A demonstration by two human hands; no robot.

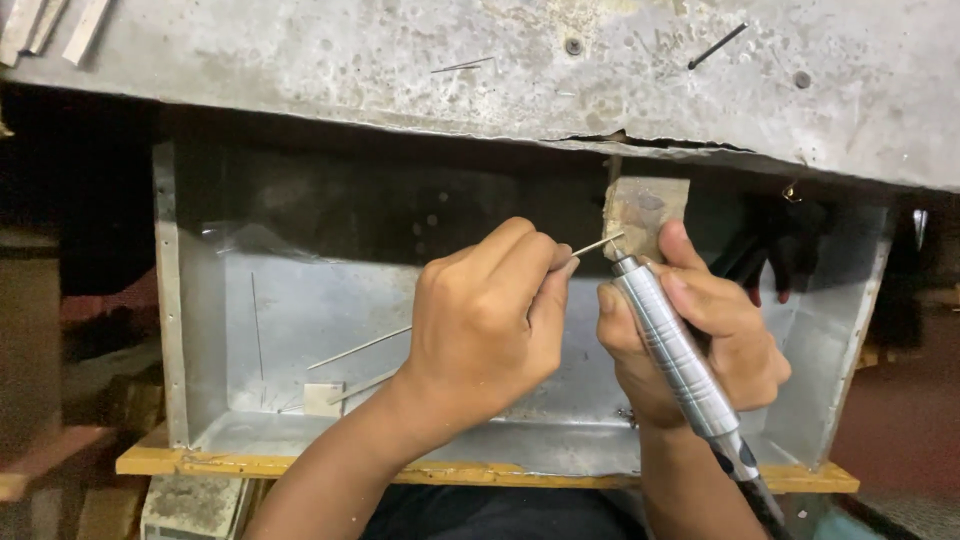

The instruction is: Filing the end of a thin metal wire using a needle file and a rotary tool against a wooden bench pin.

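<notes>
**Entry: thin metal rod, worked at the bench pin — centre of frame**

Item. I log one thin metal rod, pale and straight, its tip lying against a small worn wooden peg that juts from under the bench edge in the upper middle of the frame.

Left hand — curled shut, fingertips pinching the rod just behind its tip. The rod's long tail shows again lower left of the fist, slanting toward the tray floor.

Right hand — wrapped round a ribbed silver rotary handpiece, nose up at the rod's tip, dark cable leaving at the lower right. The bit itself is too small for me to make out.

Handling, as I judge it: light, stiff along its length but easily bent sideways, smooth and likely slippery. Best taken close to the working end, as here, with the peg as a rest; held further back, the tip would whip.

Surroundings. A sheet-metal catch tray fills the middle of the frame; a second loose rod and a small pale square scrap lie at its lower left. A dark nail rests on the benchtop, upper right.
</notes>
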